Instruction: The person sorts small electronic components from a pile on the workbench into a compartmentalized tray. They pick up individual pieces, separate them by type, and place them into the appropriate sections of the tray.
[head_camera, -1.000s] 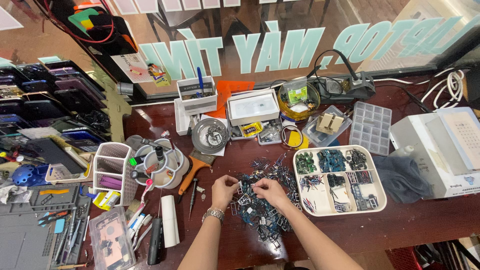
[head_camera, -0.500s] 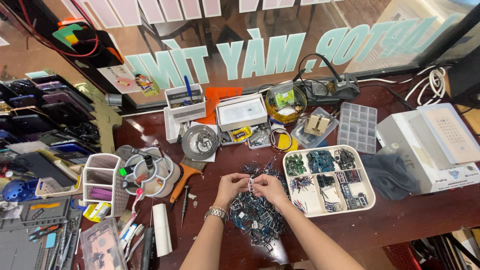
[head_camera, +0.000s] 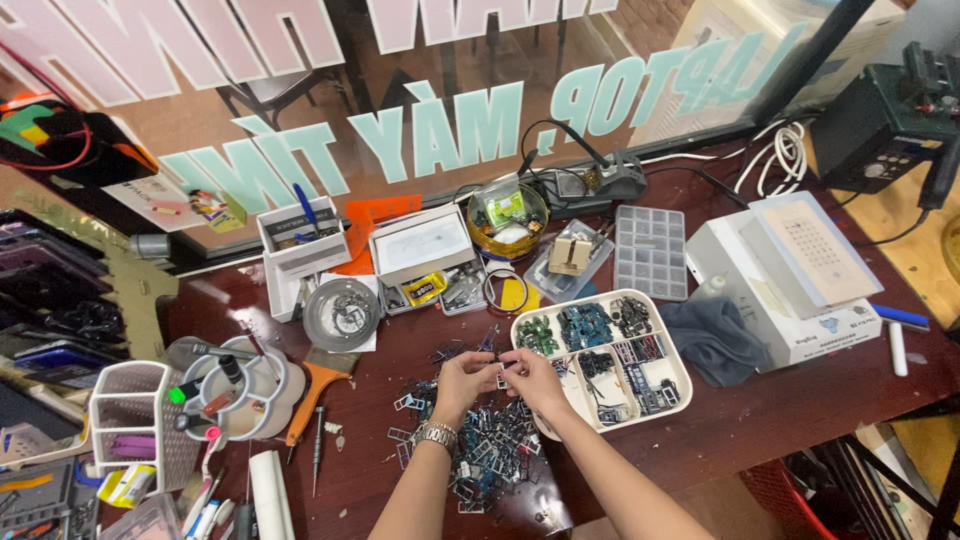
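Both hands have drawn closer together since the earlier frames, meeting over the heap of small dark metal parts (head_camera: 480, 450) as the view tilted up along the desk.

Left hand (head_camera: 462, 385) and right hand (head_camera: 530, 378) meet fingertip to fingertip, pinching one tiny dark part (head_camera: 505, 365) between them just above the heap, which lies on the dark red wooden desk (head_camera: 780, 410) in front of the person; whether each hand's fingers grip it alone cannot be told. A silver metal wristwatch (head_camera: 436, 435) sits on the left wrist. Just right of the hands stands a white divided plastic tray (head_camera: 600, 360) holding small green and blue circuit boards. A grey cloth (head_camera: 712, 338) lies beside the tray. Left of the heap lie an orange-handled scraper (head_camera: 312, 395) and a round white compartment dish (head_camera: 240, 385).
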